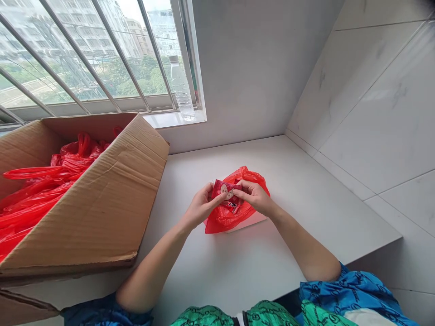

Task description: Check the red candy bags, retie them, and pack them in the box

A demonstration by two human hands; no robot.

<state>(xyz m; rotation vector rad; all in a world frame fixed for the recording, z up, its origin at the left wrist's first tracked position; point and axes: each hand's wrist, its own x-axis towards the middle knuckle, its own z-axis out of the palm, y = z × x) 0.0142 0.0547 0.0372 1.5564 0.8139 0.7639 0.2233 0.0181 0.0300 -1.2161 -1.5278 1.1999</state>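
Between my two hands is a small dark red packet (227, 190) with pale oval marks on its front. My left hand (203, 204) pinches its left end, thumb on the front. The fingers of my right hand (255, 197) close on its right end. Right behind and below the packet, a thin red plastic bag (220, 222) lies spread on the white table. Inside the bag, partly hidden by my hands, another dark printed wrapper (234, 207) shows. A pale flat piece (248, 222) sticks out from under the bag's front edge.
On the left stands an open cardboard box (112, 194) full of red plastic bags (44, 190). A clear water bottle (182, 90) is on the sill of the barred window. Walls border the white table (272, 258) behind and to the right.
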